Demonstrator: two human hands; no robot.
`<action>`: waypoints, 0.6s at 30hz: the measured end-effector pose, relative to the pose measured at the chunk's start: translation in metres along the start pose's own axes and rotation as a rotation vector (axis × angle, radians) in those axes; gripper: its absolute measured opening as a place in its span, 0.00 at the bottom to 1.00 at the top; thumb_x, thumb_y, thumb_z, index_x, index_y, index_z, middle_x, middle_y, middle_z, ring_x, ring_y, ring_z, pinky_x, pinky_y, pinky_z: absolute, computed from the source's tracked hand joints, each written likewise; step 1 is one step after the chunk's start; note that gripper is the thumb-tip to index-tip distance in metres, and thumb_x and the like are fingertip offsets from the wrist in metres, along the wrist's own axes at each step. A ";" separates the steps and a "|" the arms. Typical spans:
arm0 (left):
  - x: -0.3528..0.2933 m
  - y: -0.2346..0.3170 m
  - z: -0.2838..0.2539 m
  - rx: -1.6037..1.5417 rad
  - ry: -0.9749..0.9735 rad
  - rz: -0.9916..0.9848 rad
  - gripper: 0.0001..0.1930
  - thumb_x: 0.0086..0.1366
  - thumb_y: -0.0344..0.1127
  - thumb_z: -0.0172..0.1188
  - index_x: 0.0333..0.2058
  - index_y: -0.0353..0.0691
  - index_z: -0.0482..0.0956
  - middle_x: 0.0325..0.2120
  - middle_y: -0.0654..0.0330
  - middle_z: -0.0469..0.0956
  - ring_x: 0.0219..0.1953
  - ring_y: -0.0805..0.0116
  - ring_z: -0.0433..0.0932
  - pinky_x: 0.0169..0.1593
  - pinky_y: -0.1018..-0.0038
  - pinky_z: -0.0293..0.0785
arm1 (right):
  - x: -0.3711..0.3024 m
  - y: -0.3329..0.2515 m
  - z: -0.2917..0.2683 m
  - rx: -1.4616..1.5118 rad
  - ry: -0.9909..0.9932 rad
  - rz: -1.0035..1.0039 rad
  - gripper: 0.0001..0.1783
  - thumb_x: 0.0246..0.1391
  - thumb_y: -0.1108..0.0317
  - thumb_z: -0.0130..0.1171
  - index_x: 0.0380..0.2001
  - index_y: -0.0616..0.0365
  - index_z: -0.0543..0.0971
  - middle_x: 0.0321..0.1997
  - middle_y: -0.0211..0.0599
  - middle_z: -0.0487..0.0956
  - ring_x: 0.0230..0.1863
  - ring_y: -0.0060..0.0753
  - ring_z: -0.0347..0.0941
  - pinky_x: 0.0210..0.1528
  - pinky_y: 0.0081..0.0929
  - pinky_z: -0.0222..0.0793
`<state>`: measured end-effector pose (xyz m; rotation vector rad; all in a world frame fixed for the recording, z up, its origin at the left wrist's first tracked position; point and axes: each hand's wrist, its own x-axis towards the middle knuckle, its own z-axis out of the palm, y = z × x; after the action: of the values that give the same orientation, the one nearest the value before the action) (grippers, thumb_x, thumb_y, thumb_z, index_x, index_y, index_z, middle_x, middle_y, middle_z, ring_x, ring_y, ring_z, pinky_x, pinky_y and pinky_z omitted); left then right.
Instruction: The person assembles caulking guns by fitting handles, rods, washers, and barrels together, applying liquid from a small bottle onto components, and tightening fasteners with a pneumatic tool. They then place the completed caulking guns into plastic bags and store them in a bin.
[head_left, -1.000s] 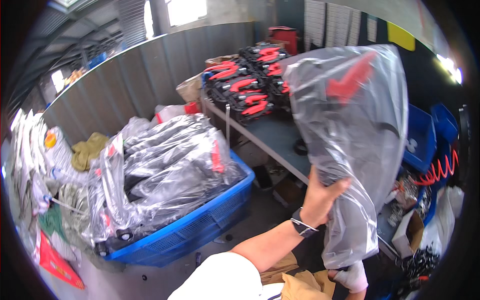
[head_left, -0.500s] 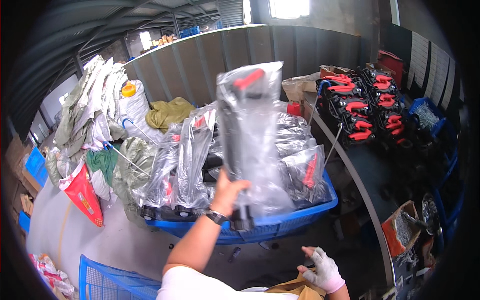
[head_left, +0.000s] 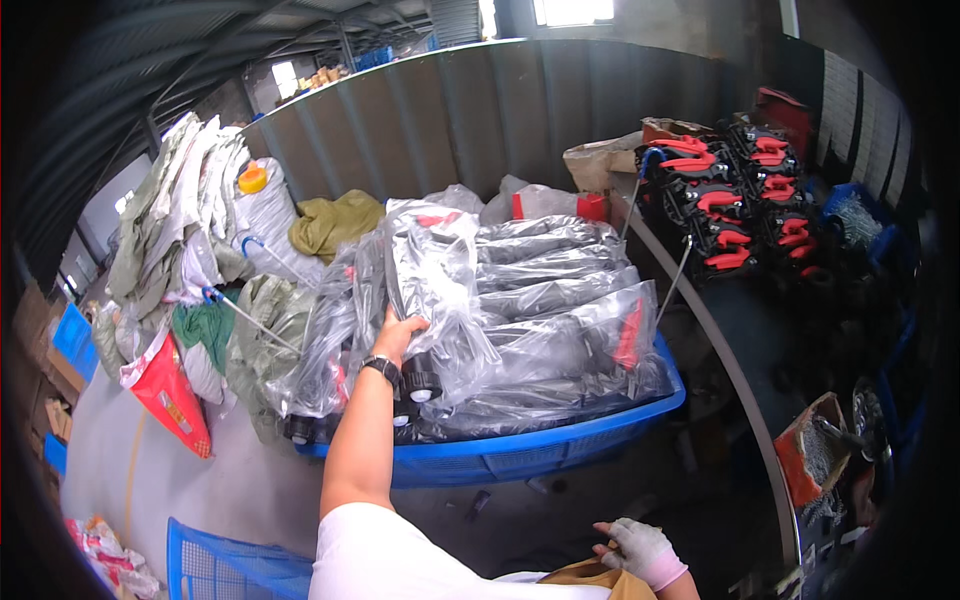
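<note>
My bare left hand (head_left: pixel 400 338), with a watch at the wrist, grips the lower end of a bagged black part (head_left: pixel 435 262). The part sits in a clear plastic bag, with a red piece at its far end and a round black knob near my wrist. It lies on top of other bagged parts (head_left: pixel 545 345), heaped in a blue plastic crate (head_left: pixel 560 445). My fingers are partly hidden behind the bag; the thumb shows. At the lower right, near my body, my right hand (head_left: pixel 642 553) wears a pale glove with bare fingertips. It holds nothing and its fingers are apart.
On the right, a dark bench (head_left: pixel 735 370) carries rows of black parts with red levers (head_left: pixel 715 200) and an orange box of small metal pieces (head_left: pixel 812 450). Woven sacks (head_left: pixel 180 220) are piled at left. Another blue crate (head_left: pixel 235 560) stands at the lower left.
My left hand has moved left and lowered the bagged part from above the crate onto the heap. My right hand stays low near my body.
</note>
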<state>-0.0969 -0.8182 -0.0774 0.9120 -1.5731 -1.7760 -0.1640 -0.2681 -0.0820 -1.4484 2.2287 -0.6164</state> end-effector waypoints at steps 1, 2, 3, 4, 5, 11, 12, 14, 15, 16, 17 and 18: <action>-0.002 -0.005 0.010 -0.081 0.002 0.028 0.34 0.53 0.26 0.61 0.60 0.47 0.62 0.42 0.56 0.75 0.37 0.59 0.79 0.31 0.59 0.81 | -0.002 0.003 0.003 -0.003 0.008 0.016 0.23 0.54 0.54 0.64 0.50 0.51 0.79 0.38 0.37 0.79 0.40 0.43 0.78 0.43 0.36 0.76; -0.011 -0.009 0.010 -0.158 0.020 0.058 0.35 0.53 0.26 0.61 0.61 0.47 0.61 0.42 0.56 0.75 0.36 0.59 0.79 0.28 0.58 0.81 | -0.004 0.003 0.008 0.015 -0.007 0.024 0.23 0.55 0.53 0.64 0.50 0.51 0.79 0.38 0.38 0.79 0.40 0.42 0.78 0.43 0.36 0.75; -0.009 -0.027 -0.001 -0.114 0.027 0.141 0.36 0.54 0.25 0.59 0.62 0.48 0.59 0.42 0.55 0.75 0.36 0.58 0.79 0.27 0.58 0.81 | -0.006 0.003 0.013 0.033 -0.022 0.031 0.23 0.55 0.52 0.63 0.51 0.50 0.79 0.38 0.38 0.79 0.41 0.42 0.79 0.44 0.37 0.75; -0.023 -0.026 0.018 -0.103 0.014 0.131 0.39 0.50 0.24 0.61 0.63 0.42 0.58 0.46 0.55 0.74 0.45 0.60 0.77 0.45 0.62 0.78 | -0.011 0.007 0.014 0.027 -0.013 0.060 0.23 0.55 0.52 0.63 0.51 0.50 0.79 0.38 0.38 0.79 0.41 0.42 0.79 0.44 0.37 0.75; -0.039 -0.016 0.030 -0.140 -0.031 0.054 0.39 0.51 0.24 0.61 0.64 0.41 0.58 0.46 0.55 0.75 0.44 0.60 0.77 0.43 0.63 0.79 | -0.016 0.009 0.015 0.012 -0.028 0.094 0.23 0.55 0.51 0.63 0.51 0.50 0.78 0.38 0.39 0.79 0.41 0.43 0.79 0.44 0.37 0.75; -0.051 -0.005 0.024 -0.067 -0.042 -0.052 0.40 0.51 0.25 0.61 0.64 0.40 0.57 0.45 0.55 0.74 0.43 0.62 0.78 0.40 0.65 0.80 | -0.021 0.025 0.040 -0.026 -0.073 0.034 0.24 0.56 0.49 0.62 0.52 0.49 0.77 0.40 0.41 0.79 0.43 0.46 0.78 0.45 0.39 0.75; -0.045 -0.010 0.022 -0.062 -0.035 -0.015 0.40 0.52 0.26 0.61 0.65 0.41 0.56 0.46 0.54 0.74 0.45 0.61 0.77 0.43 0.64 0.79 | -0.022 0.028 0.045 -0.074 -0.045 -0.016 0.25 0.56 0.49 0.62 0.53 0.49 0.77 0.40 0.42 0.80 0.43 0.46 0.78 0.45 0.39 0.75; -0.033 -0.025 0.012 -0.033 -0.019 0.014 0.45 0.51 0.26 0.62 0.68 0.41 0.52 0.50 0.51 0.73 0.50 0.58 0.75 0.53 0.64 0.75 | -0.021 0.025 0.046 -0.064 -0.049 -0.020 0.25 0.56 0.49 0.62 0.53 0.49 0.77 0.41 0.42 0.80 0.44 0.47 0.78 0.45 0.40 0.75; -0.030 -0.029 0.011 0.014 0.012 0.053 0.47 0.51 0.27 0.63 0.69 0.41 0.49 0.53 0.48 0.72 0.53 0.55 0.74 0.57 0.63 0.71 | -0.021 0.023 0.046 -0.057 -0.054 -0.018 0.25 0.56 0.49 0.62 0.53 0.49 0.77 0.41 0.43 0.80 0.45 0.47 0.78 0.46 0.41 0.75; -0.029 -0.029 0.020 0.059 0.028 0.089 0.49 0.52 0.29 0.65 0.70 0.41 0.47 0.55 0.46 0.71 0.56 0.53 0.72 0.60 0.63 0.67 | -0.025 0.026 0.047 -0.056 -0.046 -0.006 0.25 0.56 0.49 0.62 0.53 0.49 0.77 0.41 0.43 0.80 0.45 0.47 0.78 0.46 0.41 0.75; -0.030 -0.029 0.026 0.059 0.012 0.089 0.49 0.52 0.29 0.65 0.70 0.41 0.47 0.55 0.46 0.71 0.56 0.53 0.72 0.60 0.63 0.67 | -0.028 0.030 0.049 -0.049 -0.082 0.020 0.25 0.57 0.49 0.61 0.52 0.49 0.77 0.42 0.44 0.80 0.46 0.48 0.78 0.46 0.42 0.75; -0.033 -0.028 0.031 0.317 0.118 0.193 0.50 0.52 0.31 0.66 0.70 0.40 0.45 0.57 0.43 0.69 0.58 0.49 0.71 0.61 0.61 0.66 | -0.030 0.033 0.050 -0.041 -0.115 0.048 0.24 0.57 0.49 0.60 0.52 0.50 0.77 0.42 0.44 0.80 0.46 0.49 0.78 0.47 0.42 0.75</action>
<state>-0.1018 -0.7704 -0.1000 0.9535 -1.8291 -1.3394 -0.1490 -0.2352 -0.1391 -1.4094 2.1920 -0.4627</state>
